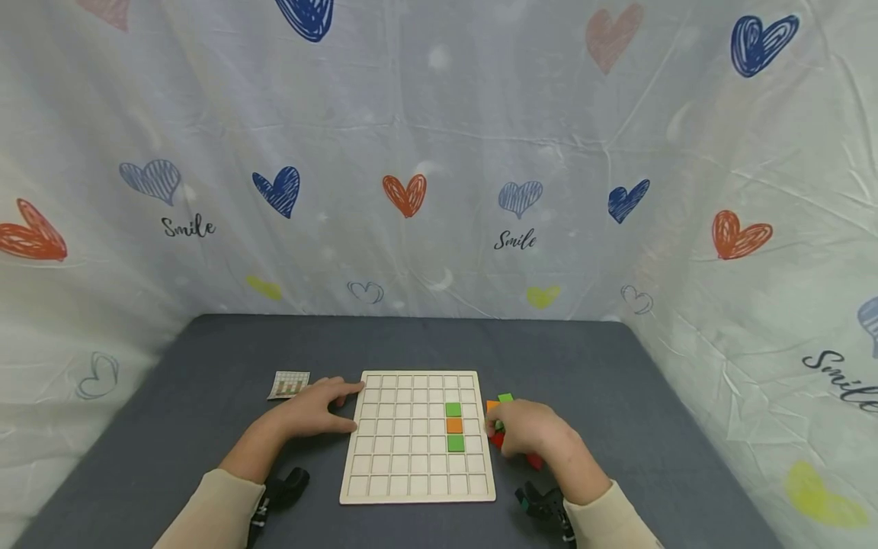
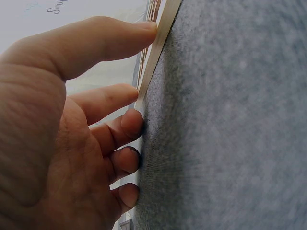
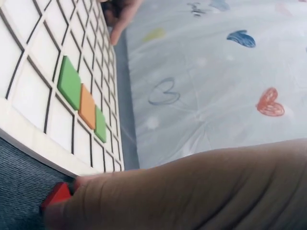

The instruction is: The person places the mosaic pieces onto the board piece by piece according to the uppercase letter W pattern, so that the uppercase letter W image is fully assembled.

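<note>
A pale wooden grid board (image 1: 401, 463) lies flat on the dark cloth. Green, orange and green square tiles (image 1: 454, 425) stand in one column on its right side. My left hand (image 1: 315, 408) touches the board's left edge with thumb and index fingertips, the other fingers loosely bent in the left wrist view. Beyond the right edge, my right hand (image 1: 528, 427) reaches down with bent fingers among loose tiles. A red tile (image 3: 58, 194) shows right at its fingertips in the right wrist view; I cannot tell whether they pinch it.
Loose green (image 1: 505, 397) and orange tiles (image 1: 491, 406) lie around the right hand, with a red piece (image 1: 534, 460) under its wrist. A small printed card (image 1: 288, 384) lies left of the board, behind the left hand. A heart-patterned curtain (image 1: 453, 259) borders the table.
</note>
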